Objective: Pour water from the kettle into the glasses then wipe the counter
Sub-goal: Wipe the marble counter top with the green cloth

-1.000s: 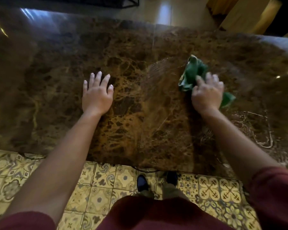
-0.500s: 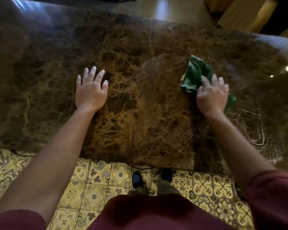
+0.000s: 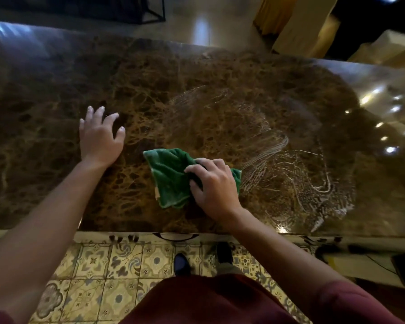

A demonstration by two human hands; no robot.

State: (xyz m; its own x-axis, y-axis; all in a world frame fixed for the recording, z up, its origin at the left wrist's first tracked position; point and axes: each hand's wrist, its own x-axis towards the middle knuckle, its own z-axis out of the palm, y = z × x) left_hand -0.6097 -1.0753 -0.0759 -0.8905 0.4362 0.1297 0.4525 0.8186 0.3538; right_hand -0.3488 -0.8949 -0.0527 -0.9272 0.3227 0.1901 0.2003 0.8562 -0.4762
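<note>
Right hand [image 3: 214, 183] fingers curled, gripping green cloth [image 3: 171, 177] on marble counter [image 3: 197, 113] near front edge. Left hand [image 3: 98, 136] flat, fingers spread, bracing. Advice: press evenly, overlap strokes toward wet streaks [image 3: 297, 174] at right.

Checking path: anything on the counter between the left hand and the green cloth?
Nothing: head view shows only bare marble counter between left hand and green cloth.

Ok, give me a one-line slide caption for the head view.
Right hand grips a green cloth on the streaked marble counter; left hand rests flat.
</note>
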